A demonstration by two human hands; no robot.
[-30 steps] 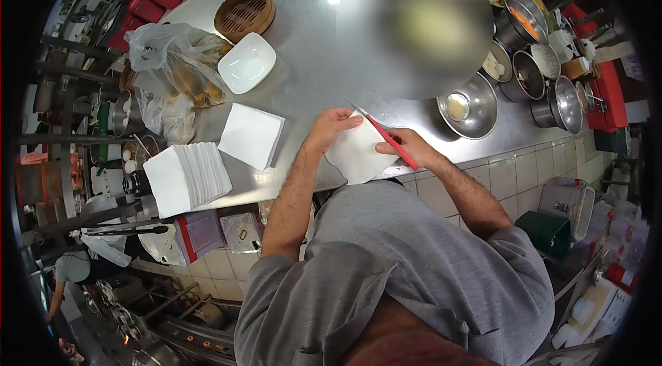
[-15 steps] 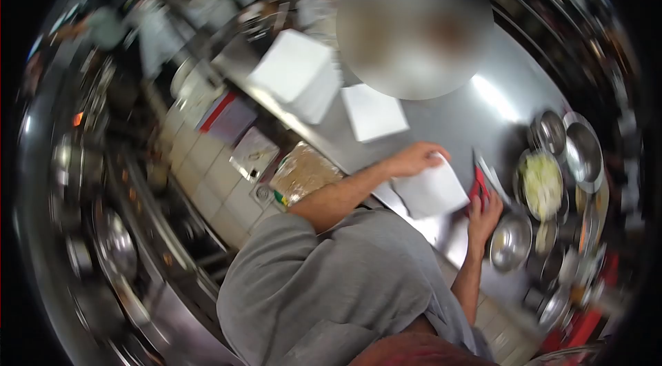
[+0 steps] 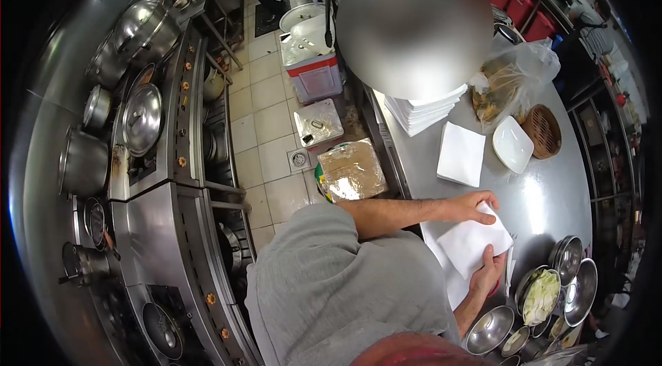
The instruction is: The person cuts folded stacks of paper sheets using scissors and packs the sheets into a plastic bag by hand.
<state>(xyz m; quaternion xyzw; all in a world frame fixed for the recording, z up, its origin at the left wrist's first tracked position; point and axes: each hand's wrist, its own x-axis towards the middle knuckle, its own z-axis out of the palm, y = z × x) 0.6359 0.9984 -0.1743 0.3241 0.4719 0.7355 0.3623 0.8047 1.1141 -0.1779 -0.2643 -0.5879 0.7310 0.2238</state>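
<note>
My left hand (image 3: 476, 207) grips the upper edge of a folded white paper sheet (image 3: 470, 245), thumb on top. At the sheet's lower right side, my right hand (image 3: 487, 273) holds it too, with its thumb over the edge. A bit of red handle (image 3: 494, 288) shows beside my right hand; whether that hand also holds it cannot be made out. More white paper (image 3: 448, 276) lies under the held sheet at the table's near edge. A small pile of white sheets (image 3: 460, 153) sits farther along the table, beside a taller white stack (image 3: 427, 107).
On the steel table (image 3: 552, 207) are a white dish (image 3: 512, 145), a bamboo steamer (image 3: 542, 131), a plastic bag (image 3: 514, 83), a bowl of shredded cabbage (image 3: 540, 300) and several metal bowls. A wrapped cardboard box (image 3: 355, 171) stands on the floor. Stoves with pots (image 3: 143, 119) line the left.
My right hand has gone from the red-handled scissors to the paper's edge, so both hands now hold the sheet. The camera view has turned.
</note>
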